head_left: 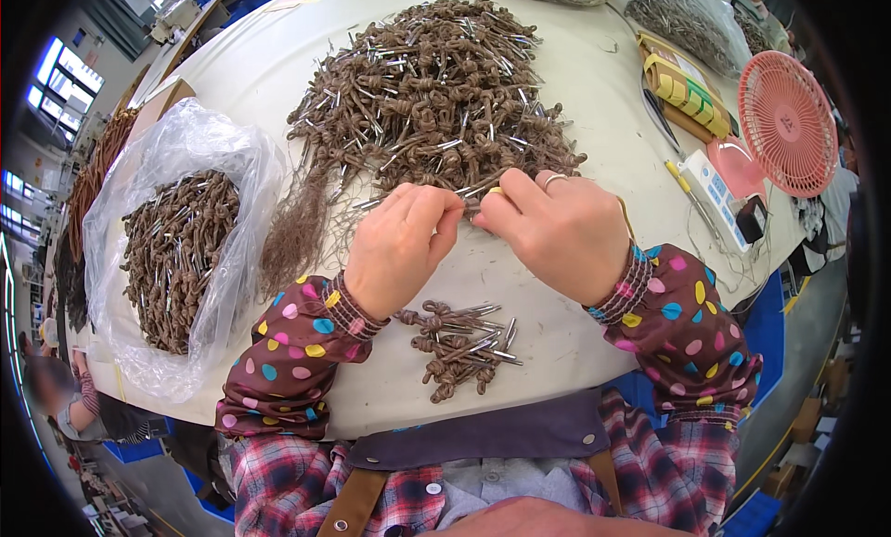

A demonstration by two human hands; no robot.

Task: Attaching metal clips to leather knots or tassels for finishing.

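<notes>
The left hand (399, 245) and right hand (568, 232) are pinching a knotted cord (471, 204) in their fingers at the six-o'clock edge of the big pile (436, 101), apparently steadying it from both sides; a small cluster (455, 344) is lying at their six o'clock, probably being kept separate.

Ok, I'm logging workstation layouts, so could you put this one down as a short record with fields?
Left hand: fingertips pinched, at the near edge of the large pile
Right hand: ring on a finger, fingertips close to the left hand's; grip mostly hidden
Large pile: knotted brown cords with silvery tips, beyond the hands
Small pile: similar cords, between the forearms
Bag: clear, open, at left, with more cords inside
Threads: loose brown tangle, between bag and large pile
Right side: pink fan, power strip
</notes>
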